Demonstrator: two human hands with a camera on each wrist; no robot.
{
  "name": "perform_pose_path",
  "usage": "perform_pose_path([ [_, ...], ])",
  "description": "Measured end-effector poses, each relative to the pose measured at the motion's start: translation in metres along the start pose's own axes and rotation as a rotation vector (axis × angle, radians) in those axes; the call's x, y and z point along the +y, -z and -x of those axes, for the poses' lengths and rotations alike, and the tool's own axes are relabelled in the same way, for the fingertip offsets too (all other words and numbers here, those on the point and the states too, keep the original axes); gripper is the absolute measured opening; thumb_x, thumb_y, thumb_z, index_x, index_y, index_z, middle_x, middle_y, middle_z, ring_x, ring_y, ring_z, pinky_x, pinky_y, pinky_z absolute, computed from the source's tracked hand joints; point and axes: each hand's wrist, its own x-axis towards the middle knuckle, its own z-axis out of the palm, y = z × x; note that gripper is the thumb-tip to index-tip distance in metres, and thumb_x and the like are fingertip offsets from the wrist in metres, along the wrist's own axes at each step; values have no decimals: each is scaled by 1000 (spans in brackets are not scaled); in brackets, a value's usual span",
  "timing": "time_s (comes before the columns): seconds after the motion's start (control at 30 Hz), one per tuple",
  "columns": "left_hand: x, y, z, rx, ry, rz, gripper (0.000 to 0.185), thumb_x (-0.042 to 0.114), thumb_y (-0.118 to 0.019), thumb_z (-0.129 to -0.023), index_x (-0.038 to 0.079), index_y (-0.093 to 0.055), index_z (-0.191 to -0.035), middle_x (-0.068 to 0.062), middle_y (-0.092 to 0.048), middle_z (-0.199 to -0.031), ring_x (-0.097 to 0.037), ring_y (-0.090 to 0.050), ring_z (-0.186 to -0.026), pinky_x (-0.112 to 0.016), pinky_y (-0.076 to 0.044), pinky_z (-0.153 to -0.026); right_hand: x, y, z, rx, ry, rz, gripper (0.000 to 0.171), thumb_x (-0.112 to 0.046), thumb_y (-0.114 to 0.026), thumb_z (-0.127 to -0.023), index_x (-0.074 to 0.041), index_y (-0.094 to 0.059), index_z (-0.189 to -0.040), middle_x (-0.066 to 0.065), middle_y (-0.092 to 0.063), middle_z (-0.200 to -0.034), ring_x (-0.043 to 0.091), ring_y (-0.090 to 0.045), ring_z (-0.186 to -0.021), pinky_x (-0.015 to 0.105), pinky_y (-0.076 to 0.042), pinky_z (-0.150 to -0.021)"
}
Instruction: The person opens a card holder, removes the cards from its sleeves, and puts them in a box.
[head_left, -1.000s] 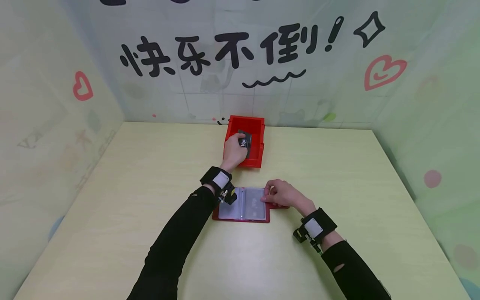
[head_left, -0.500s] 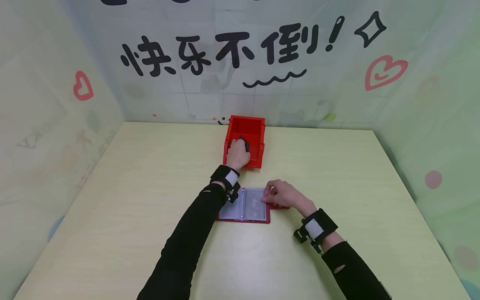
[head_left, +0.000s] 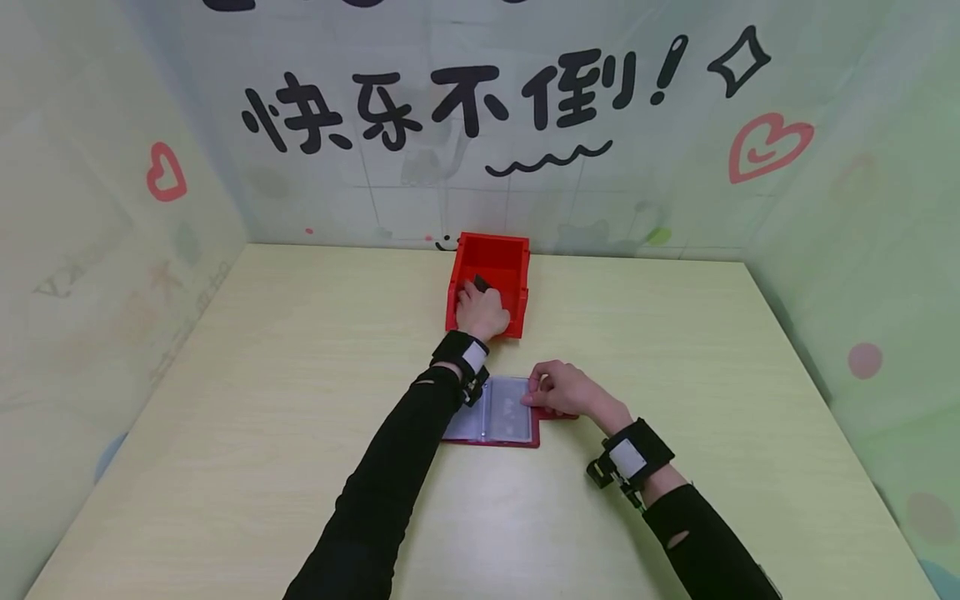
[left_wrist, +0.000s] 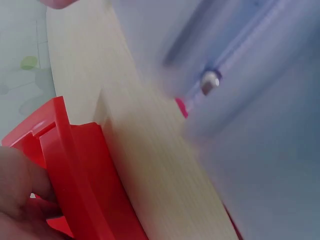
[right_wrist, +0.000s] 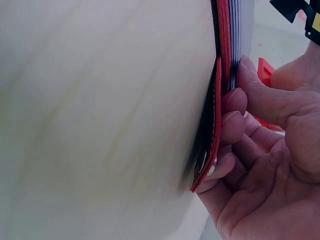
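At the red bin (head_left: pixel 517 327), my left hand (head_left: pixel 483 315) reaches in over the near end with bent fingers. Just past those fingers a corner of a black card (head_left: pixel 481 282) shows; the hand hides most of it, and the left wrist view does not show it. A small red card holder (head_left: pixel 534 433) lies spread on the table, its clear sleeves (head_left: pixel 512 412) facing up. My right hand (head_left: pixel 570 390) pinches its right edge, thumb on the sleeves and fingers against the red cover and its snap strap (right_wrist: pixel 214 130).
The pale wooden table (head_left: pixel 300 375) reaches back to a printed backdrop (head_left: pixel 375 200). Close to that backdrop sits the red bin, straight behind the card holder. My left forearm (head_left: pixel 390 467) passes over the holder's left side.
My left hand has turned and shifted right and nearer within the bin. The black card, its lettering visible earlier, now shows only a corner. My right hand stays at the card holder.
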Motion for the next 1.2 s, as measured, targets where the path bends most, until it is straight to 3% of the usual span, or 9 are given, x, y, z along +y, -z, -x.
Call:
perform_pose_path([
  [0.1, 2, -2, 1, -7, 17, 11, 39, 21, -58, -95, 3, -63, -129, -28, -20, -162, -46, -28, -146, -51, -30, -122, 1, 0, 0, 2, 3, 1, 19, -24, -73, -93, -10, -61, -99, 3, -54, -72, 17, -52, -65, 24, -40, -55],
  [0.47, 3, -5, 2, -1, 28, 21, 43, 21, -60, -93, 4, -63, -133, -22, -4, -168, -41, -13, -154, -52, -22, -126, 1, 0, 0, -1, 5, 0, 20, -25, -73, -93, -10, -61, -99, 3, -55, -73, 17, -52, -65, 24, -41, -55],
  [0.57, 3, -5, 3, 9, 5, -10, 40, 22, -60, -94, 4, -64, -130, -22, -26, -161, -39, -28, -147, -51, -27, -124, 1, 0, 0, 0, 3, -5, 20, -25, -73, -93, -10, -61, -99, 4, -55, -74, 17, -52, -65, 24, -41, -55],
  [0.67, 3, -5, 5, 2, -17, -54, 36, 25, -57, -96, 4, -65, -125, -21, -52, -139, -37, -47, -130, -50, -36, -118, 1, 0, 0, 0, 0, -3, 19, -25, -73, -93, -10, -61, -99, 4, -56, -75, 17, -52, -66, 23, -42, -56],
  [0.73, 2, -5, 6, -7, -29, -69, 32, 25, -55, -98, 5, -66, -120, -20, -59, -126, -36, -52, -121, -50, -41, -113, 0, 0, 0, 1, -2, -3, 19, -24, -73, -93, -10, -61, -99, 4, -56, -75, 17, -52, -66, 24, -42, -56],
  [0.97, -1, -6, 6, 17, -76, -73, 28, 23, -52, -99, 4, -66, -114, -19, -63, -115, -35, -57, -110, -48, -47, -105, 1, -1, -1, 0, -6, -5, 19, -24, -73, -93, -10, -61, -99, 4, -55, -73, 17, -51, -64, 24, -41, -54],
  [1.1, -7, -7, 9, 127, -155, -21, 28, 21, -54, -98, 1, -65, -116, -19, -62, -119, -34, -58, -109, -45, -50, -101, 1, 0, -1, -2, -7, -5, 19, -24, -72, -93, -10, -61, -99, 4, -56, -75, 17, -52, -65, 24, -41, -55],
  [1.2, -12, -2, 18, 210, -232, 81, 33, 19, -57, -98, 2, -61, -126, -19, -57, -129, -34, -53, -116, -44, -49, -103, 2, 0, -2, 0, -7, -5, 19, -25, -72, -93, -10, -61, -99, 4, -57, -75, 17, -53, -65, 24, -41, -55],
])
